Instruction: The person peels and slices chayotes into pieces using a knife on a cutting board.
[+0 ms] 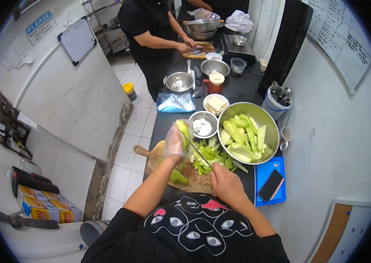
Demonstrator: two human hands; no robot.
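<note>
My left hand point(173, 143), in a clear plastic glove, is closed around a long pale green vegetable point(182, 127) above the chopping board. I cannot tell its exact kind. My right hand point(228, 184) is bare and grips a knife point(199, 152), whose blade reaches up to the vegetable. Beneath both hands lies the wooden chopping board point(152, 161), with green peelings point(211, 154) piled on its right side and more peel point(178, 177) near its front. To the right, a large steel bowl point(262, 115) holds several peeled pale green pieces point(243, 136).
Behind the board are a small steel bowl point(214, 125) of white lumps, a plate of pale slices point(216, 104) and a blue packet point(175, 102). A phone point(270, 185) rests on a blue folder point(260, 173) at right. Across the counter, another person point(146, 26) works at a board.
</note>
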